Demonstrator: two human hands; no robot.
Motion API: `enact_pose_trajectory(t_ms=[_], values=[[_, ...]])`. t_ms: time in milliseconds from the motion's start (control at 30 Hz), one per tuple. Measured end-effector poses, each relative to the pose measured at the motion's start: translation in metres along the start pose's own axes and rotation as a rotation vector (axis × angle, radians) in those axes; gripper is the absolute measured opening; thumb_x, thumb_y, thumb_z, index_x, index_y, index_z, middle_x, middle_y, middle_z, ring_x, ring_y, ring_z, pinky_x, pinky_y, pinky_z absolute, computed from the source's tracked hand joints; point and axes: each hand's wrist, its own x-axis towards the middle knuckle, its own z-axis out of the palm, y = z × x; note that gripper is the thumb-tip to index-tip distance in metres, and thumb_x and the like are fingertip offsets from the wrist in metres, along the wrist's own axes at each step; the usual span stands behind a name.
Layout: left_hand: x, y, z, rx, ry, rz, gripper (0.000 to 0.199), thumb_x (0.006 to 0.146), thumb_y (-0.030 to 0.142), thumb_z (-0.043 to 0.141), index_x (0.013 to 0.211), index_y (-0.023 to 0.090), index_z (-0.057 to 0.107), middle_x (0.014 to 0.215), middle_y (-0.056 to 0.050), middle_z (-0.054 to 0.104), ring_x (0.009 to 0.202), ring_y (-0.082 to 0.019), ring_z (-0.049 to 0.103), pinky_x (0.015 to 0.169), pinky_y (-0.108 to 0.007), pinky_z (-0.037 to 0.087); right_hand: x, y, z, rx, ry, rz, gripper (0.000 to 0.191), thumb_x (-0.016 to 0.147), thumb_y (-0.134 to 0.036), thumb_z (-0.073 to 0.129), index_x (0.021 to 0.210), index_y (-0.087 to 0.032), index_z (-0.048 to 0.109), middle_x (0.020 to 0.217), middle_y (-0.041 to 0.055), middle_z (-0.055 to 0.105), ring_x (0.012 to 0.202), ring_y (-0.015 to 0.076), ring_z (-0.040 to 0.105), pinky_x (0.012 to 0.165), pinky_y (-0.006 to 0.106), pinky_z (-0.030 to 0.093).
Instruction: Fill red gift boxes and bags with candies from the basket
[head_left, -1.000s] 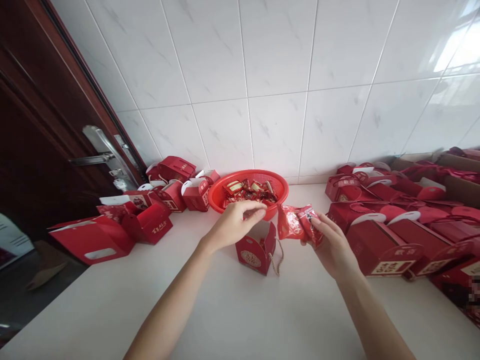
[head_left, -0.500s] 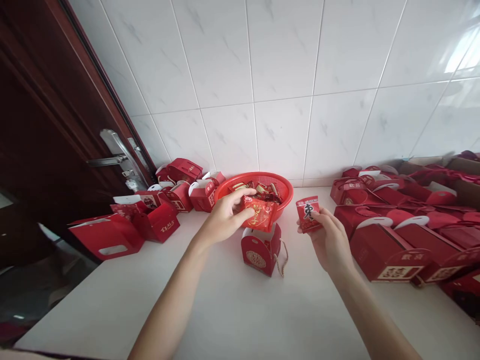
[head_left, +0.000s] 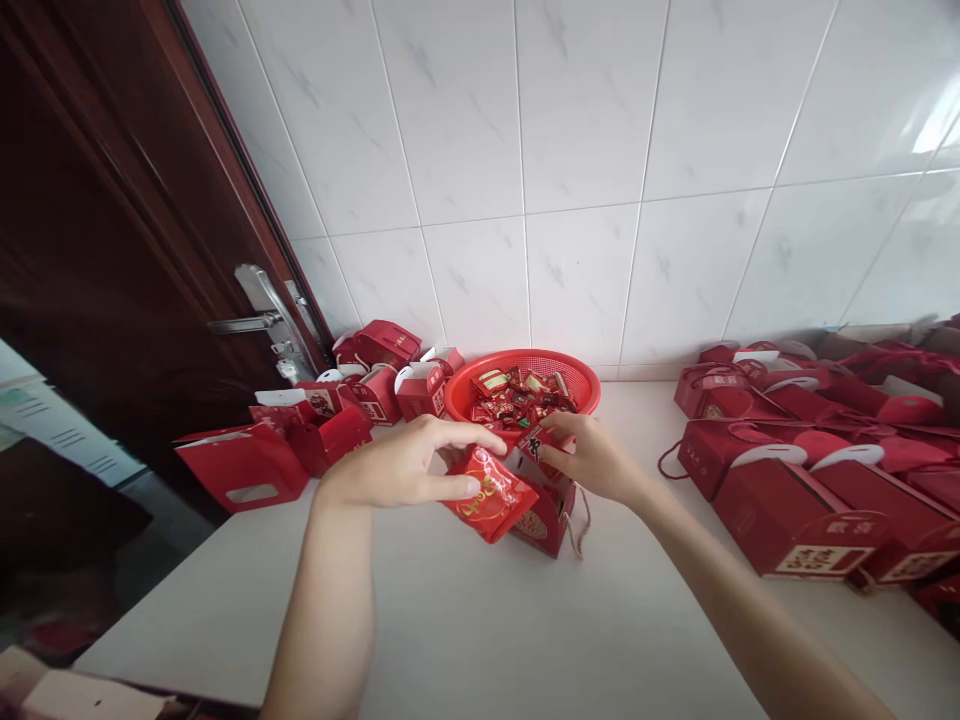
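Pinched in my left hand [head_left: 409, 465] is a shiny red snack packet [head_left: 491, 497] with gold lettering, tilted in front of a small red gift box [head_left: 553, 510]. My right hand [head_left: 589, 455] grips a smaller red packet [head_left: 531, 447] with dark lettering, right at the box's open top. Both packets cover much of the box, so its inside is mostly hidden. A twisted cord handle [head_left: 579, 530] hangs from the box's right side. Just behind stands a red plastic basket [head_left: 585, 375] with many wrapped sweets [head_left: 510, 395] in it.
Several red gift boxes [head_left: 382, 390] and an open red box [head_left: 240, 465] stand at the left. Rows of more red boxes [head_left: 780, 500] fill the right of the white table [head_left: 465, 630]. A tiled wall [head_left: 585, 280] rises behind, with a dark door [head_left: 135, 200] on the left.
My right hand has brought the smaller packet leftward to the box's opening. My left hand has lowered the shiny packet to the box's front left. The view has shifted slightly.
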Motion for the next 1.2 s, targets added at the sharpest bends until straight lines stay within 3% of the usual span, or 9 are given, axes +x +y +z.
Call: enact_pose_trajectory(t_ms=[67,200,333,500,633,767,900,1033,1200], values=[[0.003,-0.002,0.001,0.015,0.054,-0.007,0.043,0.082,0.037,0.068,0.124,0.027,0.069,0.116,-0.003,0.073,0.097,-0.021,0.065,0.082,-0.028,0.052,0.0,-0.002,-0.004,0.081,0.021,-0.006,0.009,0.082,-0.022,0.063,0.088,-0.02,0.07,0.089,0.0062,0.074,0.079,0.0214,0.066,0.072,0.034,0.049],[0.012,-0.008,0.005,-0.051,0.136,0.019,0.048,0.082,0.039,0.07,0.128,0.025,0.066,0.121,-0.006,0.069,0.1,-0.021,0.063,0.088,-0.033,0.052,0.0,-0.006,-0.015,0.29,0.098,-0.009,0.019,0.086,-0.036,0.064,0.086,-0.019,0.071,0.086,0.0067,0.075,0.08,0.022,0.068,0.073,0.034,0.052],[0.026,-0.013,0.015,-0.197,0.216,0.021,0.048,0.082,0.037,0.071,0.127,0.022,0.064,0.116,-0.007,0.069,0.103,-0.022,0.064,0.091,-0.036,0.052,-0.003,-0.012,-0.021,0.459,0.032,-0.036,0.032,0.09,-0.049,0.063,0.09,-0.018,0.072,0.087,0.0062,0.073,0.08,0.0204,0.067,0.075,0.034,0.052],[0.045,-0.012,0.031,-0.384,0.311,0.053,0.054,0.084,0.038,0.071,0.132,0.02,0.056,0.111,-0.009,0.07,0.104,-0.024,0.066,0.091,-0.038,0.054,-0.003,-0.015,-0.023,0.559,-0.089,-0.074,0.033,0.08,-0.046,0.076,0.1,-0.02,0.073,0.095,0.0055,0.071,0.084,0.0212,0.066,0.075,0.035,0.053],[0.053,-0.015,0.038,-0.328,0.443,0.025,0.039,0.087,0.041,0.065,0.121,0.022,0.059,0.121,-0.008,0.066,0.11,-0.023,0.064,0.092,-0.035,0.052,0.0,-0.011,-0.031,0.548,0.045,-0.006,0.032,0.077,-0.044,0.077,0.094,-0.017,0.073,0.087,0.0053,0.071,0.074,0.0196,0.063,0.068,0.034,0.051],[0.054,-0.022,0.044,-0.14,0.267,-0.029,0.021,0.09,0.039,0.059,0.086,0.02,0.067,0.094,-0.004,0.069,0.09,-0.021,0.065,0.079,-0.032,0.051,0.002,-0.012,-0.038,0.454,0.215,0.032,0.028,0.073,-0.04,0.077,0.088,-0.017,0.072,0.078,0.0041,0.07,0.068,0.0181,0.06,0.062,0.032,0.048],[0.055,-0.025,0.051,0.032,0.089,-0.09,0.027,0.089,0.036,0.055,0.072,0.019,0.066,0.076,-0.002,0.064,0.075,-0.019,0.061,0.066,-0.03,0.044,0.004,-0.014,-0.029,0.448,0.182,-0.012,0.016,0.073,-0.031,0.071,0.077,-0.018,0.063,0.076,0.0016,0.066,0.069,0.0166,0.059,0.061,0.03,0.047],[0.054,-0.026,0.051,0.056,0.024,-0.153,0.017,0.079,0.033,0.066,0.089,0.02,0.068,0.082,-0.001,0.067,0.075,-0.021,0.061,0.062,-0.028,0.043,0.004,-0.013,-0.015,0.511,-0.036,-0.003,0.013,0.07,-0.023,0.067,0.076,-0.02,0.055,0.077,0.0003,0.064,0.075,0.0186,0.062,0.065,0.031,0.049],[0.052,-0.034,0.044,-0.022,-0.099,-0.047,0.062,0.056,0.031,0.087,0.115,0.024,0.068,0.118,-0.004,0.07,0.113,-0.031,0.061,0.09,-0.034,0.049,0.003,-0.009,-0.016,0.38,-0.17,0.002,0.011,0.071,-0.018,0.062,0.076,-0.021,0.053,0.075,-0.0017,0.06,0.068,0.0149,0.056,0.057,0.027,0.042]])
